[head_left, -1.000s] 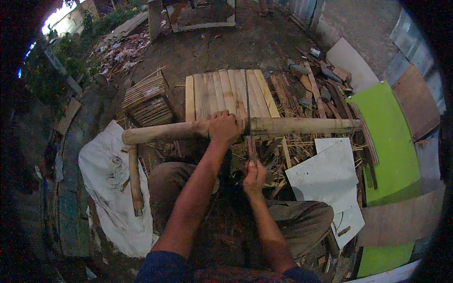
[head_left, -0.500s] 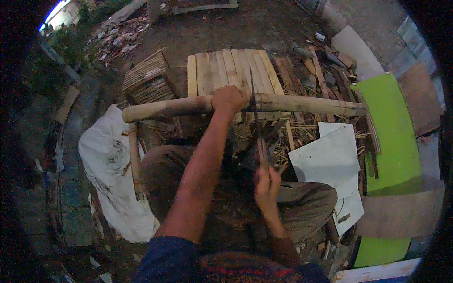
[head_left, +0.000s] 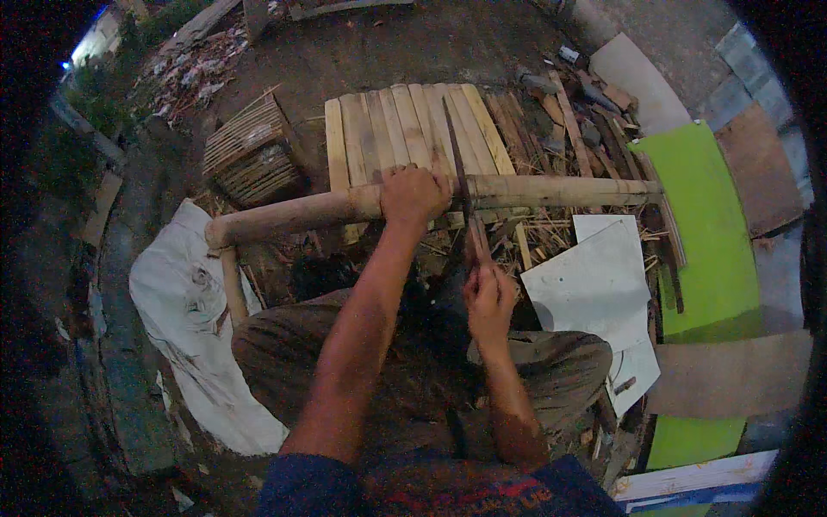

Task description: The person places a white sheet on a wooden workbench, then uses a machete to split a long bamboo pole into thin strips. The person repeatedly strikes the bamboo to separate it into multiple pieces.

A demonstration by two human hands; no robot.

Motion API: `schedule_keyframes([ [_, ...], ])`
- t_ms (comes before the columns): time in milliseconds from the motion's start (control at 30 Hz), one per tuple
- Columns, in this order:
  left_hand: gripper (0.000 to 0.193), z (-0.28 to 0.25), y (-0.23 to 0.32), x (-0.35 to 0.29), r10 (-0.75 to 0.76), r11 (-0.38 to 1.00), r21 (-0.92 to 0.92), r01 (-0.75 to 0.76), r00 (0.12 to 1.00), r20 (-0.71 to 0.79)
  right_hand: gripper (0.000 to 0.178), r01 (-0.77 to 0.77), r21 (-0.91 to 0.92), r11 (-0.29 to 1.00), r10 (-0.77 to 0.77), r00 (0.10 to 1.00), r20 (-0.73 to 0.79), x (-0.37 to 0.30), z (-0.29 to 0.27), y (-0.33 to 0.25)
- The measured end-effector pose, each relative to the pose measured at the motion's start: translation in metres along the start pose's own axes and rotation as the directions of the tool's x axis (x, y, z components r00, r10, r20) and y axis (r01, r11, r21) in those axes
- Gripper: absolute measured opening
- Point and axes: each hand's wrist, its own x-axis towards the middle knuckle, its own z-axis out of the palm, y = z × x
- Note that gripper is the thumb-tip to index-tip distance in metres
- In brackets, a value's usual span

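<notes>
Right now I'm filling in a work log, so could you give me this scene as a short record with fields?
Left hand: fingers over the bamboo pole, just left of the blade
Right hand: grips the handle of a long-bladed tool
Blade: crosses the pole, tip pointing away from the person
Cut depth: cannot tell
Beyond pole: light wooden slats
Left side: white sack, slatted crate
Right side: green panel

Outdoor yard, looks like my makeshift woodworking spot. Bare dirt ground (head_left: 362,52) at 12 o'clock, greenery (head_left: 112,103) and litter heap (head_left: 194,76) at 10. Wood scraps (head_left: 570,129) at 2, loose green panel (head_left: 711,224) at 3. I sit low, saw (head_left: 463,177) crossing a bamboo pole (head_left: 568,191) toward 1.
</notes>
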Motion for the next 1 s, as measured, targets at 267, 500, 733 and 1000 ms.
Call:
schedule_keyframes([
  [267, 0.046, -0.018, 0.007, 0.0, -0.069, 0.997, -0.026, 0.072, 0.995, 0.078, 0.027, -0.161, 0.119, 0.98, 0.164, 0.986, -0.018, -0.123, -0.063, -0.045],
  [500, 0.048, -0.009, 0.016, -0.007, -0.059, 0.998, -0.025, 0.061, 0.996, 0.067, 0.031, 0.102, -0.191, 0.976, -0.116, 0.991, -0.062, 0.043, 0.005, -0.004],
  [733, 0.05, -0.022, 0.011, -0.001, -0.083, 0.996, -0.016, 0.084, 0.995, 0.063, 0.02, -0.109, -0.029, 0.994, 0.112, 0.99, 0.082, -0.126, -0.07, -0.034],
  [1000, 0.049, 0.002, 0.011, 0.0, -0.084, 0.996, -0.007, 0.084, 0.996, -0.029, 0.032, -0.038, -0.098, 0.994, 0.038, 0.999, -0.006, 0.056, -0.001, 0.016],
])
